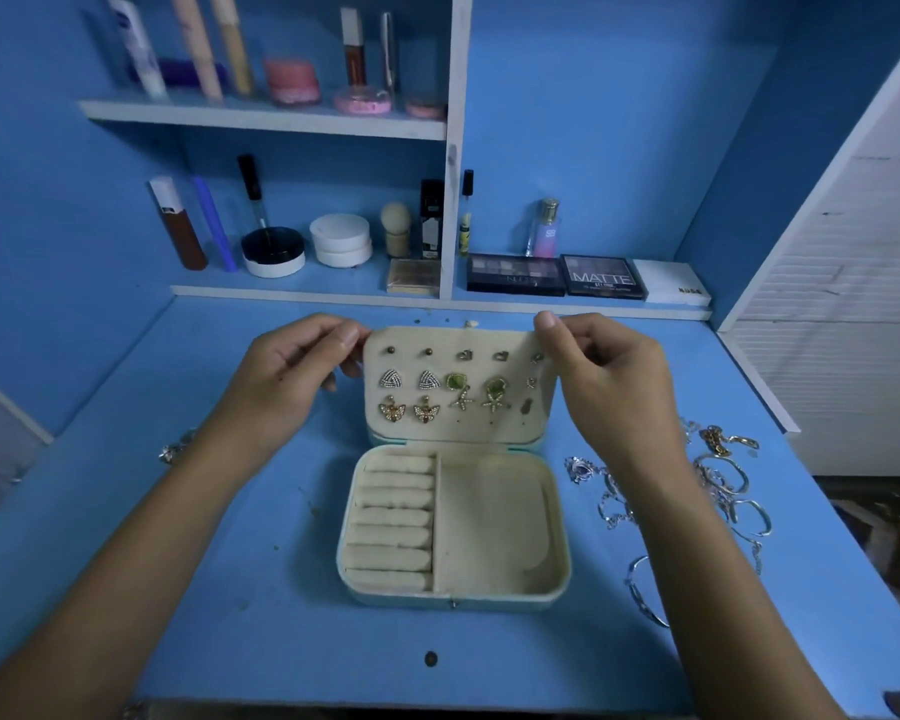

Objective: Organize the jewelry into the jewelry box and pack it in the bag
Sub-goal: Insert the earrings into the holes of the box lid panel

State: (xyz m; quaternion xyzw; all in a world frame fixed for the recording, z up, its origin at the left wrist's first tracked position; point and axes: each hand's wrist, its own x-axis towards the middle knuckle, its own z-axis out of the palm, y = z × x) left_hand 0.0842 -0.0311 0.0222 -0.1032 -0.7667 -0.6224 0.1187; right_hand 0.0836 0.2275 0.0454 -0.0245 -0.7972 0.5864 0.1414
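While the jewelry box sits open in the middle of the blue surface, your left hand pinches the left top corner of its lid with curled fingers. The lid stands up and is cream inside, with pairs of earrings pinned in rows. Below it, the ring rolls and the big compartment hold nothing. Your right hand pinches the right top corner. Farther right, a pile of silver bracelets and chains lies loose on the surface. So the earrings look done, but the pile is not packed. No bag is in view.
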